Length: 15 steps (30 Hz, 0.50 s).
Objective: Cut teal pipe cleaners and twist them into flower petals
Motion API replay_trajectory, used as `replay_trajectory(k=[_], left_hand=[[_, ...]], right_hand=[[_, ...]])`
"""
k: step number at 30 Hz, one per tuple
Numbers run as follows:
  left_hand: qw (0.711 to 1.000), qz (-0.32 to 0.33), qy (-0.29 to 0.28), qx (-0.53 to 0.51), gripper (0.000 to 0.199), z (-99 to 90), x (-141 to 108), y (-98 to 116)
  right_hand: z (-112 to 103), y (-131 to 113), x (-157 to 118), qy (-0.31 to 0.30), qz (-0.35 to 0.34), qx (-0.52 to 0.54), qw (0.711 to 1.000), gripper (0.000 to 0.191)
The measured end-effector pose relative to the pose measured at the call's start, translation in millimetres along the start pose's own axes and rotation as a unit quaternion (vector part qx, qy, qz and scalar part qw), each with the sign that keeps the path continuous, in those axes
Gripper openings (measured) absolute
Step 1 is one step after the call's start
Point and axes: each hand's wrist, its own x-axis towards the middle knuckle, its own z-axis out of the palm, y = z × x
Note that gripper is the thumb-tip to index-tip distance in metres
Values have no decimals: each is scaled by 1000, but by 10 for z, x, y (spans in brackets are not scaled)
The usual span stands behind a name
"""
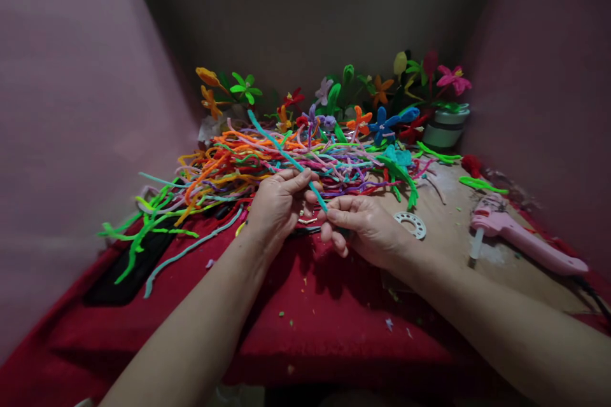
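Observation:
A teal pipe cleaner (279, 147) runs slantwise between both hands, its long free end pointing up and away to the left. My left hand (281, 200) pinches it partway along, between thumb and fingers. Lower and to the right, my right hand (358, 222) grips its near end with thumb and forefinger. Just beyond the hands lies a big tangled heap of pipe cleaners (229, 168) in many colours. A pale teal pipe cleaner (191, 248) lies apart on the red cloth, left of my left hand.
A pink glue gun (525, 235) rests on a cardboard sheet (443, 261) at right, near a white ring (410, 225) with holes. Pipe-cleaner flowers (382, 124) and a lidded jar (446, 127) stand behind. A black flat object (124, 273) lies left on the red cloth (334, 337).

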Motion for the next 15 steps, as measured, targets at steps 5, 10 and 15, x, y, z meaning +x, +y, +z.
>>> replay_trajectory(k=[5,10,15], left_hand=[[1000,20,-10,20,12,-23,-10,25],[999,34,-3,40,19,-54,0,33],[997,47,-8,61,24,-49,-1,31]], right_hand=[[-34,15,18,-6,-6,13,1000,14],[-28,8,27,16,-2,15,1000,16],[12,-12,15,54,14,50,997,10]])
